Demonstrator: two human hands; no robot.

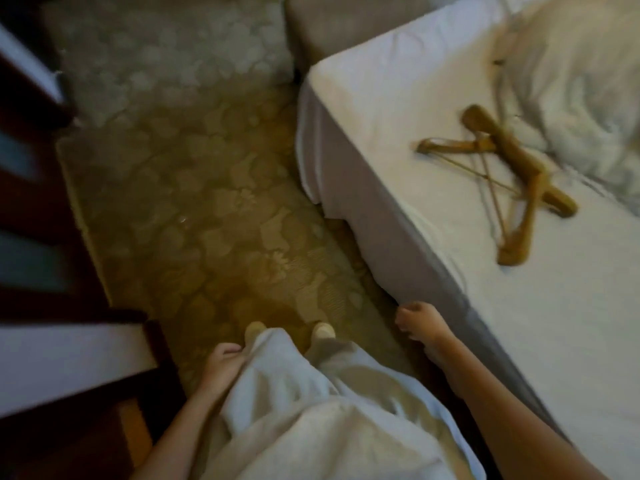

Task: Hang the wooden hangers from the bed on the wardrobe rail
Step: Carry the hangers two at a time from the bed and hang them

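Two or three wooden hangers (502,178) lie crossed over one another on the white sheet of the bed (381,109) at the right. My right hand (420,325) hangs beside the bed's near edge, well below the hangers, fingers loosely curled and holding nothing. My left hand (223,363) rests low at my left side against my light clothing, fingers curled, with nothing in it. The wardrobe rail is not in view. The picture is blurred.
A patterned carpet (194,209) covers the floor between the bed and dark wooden furniture (38,188) at the left edge. A crumpled white duvet (581,84) lies on the bed behind the hangers. My feet stand on the carpet.
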